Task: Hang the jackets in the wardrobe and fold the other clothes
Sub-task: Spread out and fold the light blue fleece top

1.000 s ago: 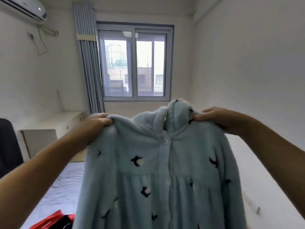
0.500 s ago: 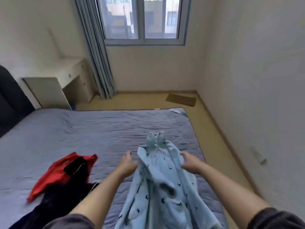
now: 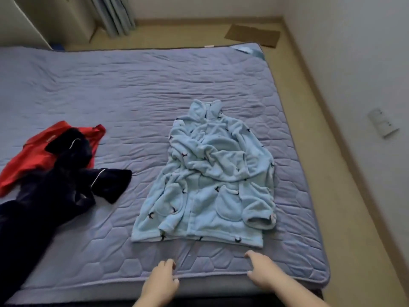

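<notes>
- Fluffy pale-blue fleece robe (image 3: 210, 185), with small dark motifs, lies rumpled on the quilted lilac mattress (image 3: 110, 89).
- Your left hand (image 3: 162, 280) and right hand (image 3: 263, 273) hover empty, fingers loosely curled.

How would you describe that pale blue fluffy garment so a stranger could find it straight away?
Look at the big bed with the purple-grey quilted cover. Toward its right side a garment lies spread out, collar pointing away. It is the only pale blue fleece one, dotted with small dark motifs; a navy piece and a red piece lie heaped to its left.
</notes>
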`<state>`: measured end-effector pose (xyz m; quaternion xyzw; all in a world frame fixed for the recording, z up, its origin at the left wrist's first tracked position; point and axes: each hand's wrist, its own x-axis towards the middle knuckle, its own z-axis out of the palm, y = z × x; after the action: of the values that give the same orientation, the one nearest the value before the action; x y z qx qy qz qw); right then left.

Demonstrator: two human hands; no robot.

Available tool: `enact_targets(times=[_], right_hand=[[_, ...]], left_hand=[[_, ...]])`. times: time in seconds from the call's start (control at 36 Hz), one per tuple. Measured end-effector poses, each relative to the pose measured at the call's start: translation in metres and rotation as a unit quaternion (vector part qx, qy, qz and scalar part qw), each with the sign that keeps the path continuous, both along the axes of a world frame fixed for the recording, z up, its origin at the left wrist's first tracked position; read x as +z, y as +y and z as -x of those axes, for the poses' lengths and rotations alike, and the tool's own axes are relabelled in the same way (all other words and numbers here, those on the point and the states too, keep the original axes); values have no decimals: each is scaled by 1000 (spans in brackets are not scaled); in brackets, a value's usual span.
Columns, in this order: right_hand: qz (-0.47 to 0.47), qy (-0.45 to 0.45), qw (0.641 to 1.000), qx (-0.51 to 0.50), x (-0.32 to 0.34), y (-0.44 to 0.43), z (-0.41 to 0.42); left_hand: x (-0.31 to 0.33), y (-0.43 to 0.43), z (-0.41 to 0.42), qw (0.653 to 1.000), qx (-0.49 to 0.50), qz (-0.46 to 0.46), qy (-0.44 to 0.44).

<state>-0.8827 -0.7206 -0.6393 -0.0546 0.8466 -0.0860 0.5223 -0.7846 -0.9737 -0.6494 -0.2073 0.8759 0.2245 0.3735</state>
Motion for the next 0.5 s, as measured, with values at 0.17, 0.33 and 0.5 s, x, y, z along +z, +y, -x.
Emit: enact_targets(times=[0.17,0.33,0.5], right_hand=[[-52,127,989,49,-88,-5,-1],[-119,285,945,107,-172,-18,24],[-64,405,900,146,-214,-22,47]], left_hand=[[-106,-37,14,972,-156,123,123],[-174,-73,50,927,-233,232,183],[-204,-90,71,922,-213,163,278]])
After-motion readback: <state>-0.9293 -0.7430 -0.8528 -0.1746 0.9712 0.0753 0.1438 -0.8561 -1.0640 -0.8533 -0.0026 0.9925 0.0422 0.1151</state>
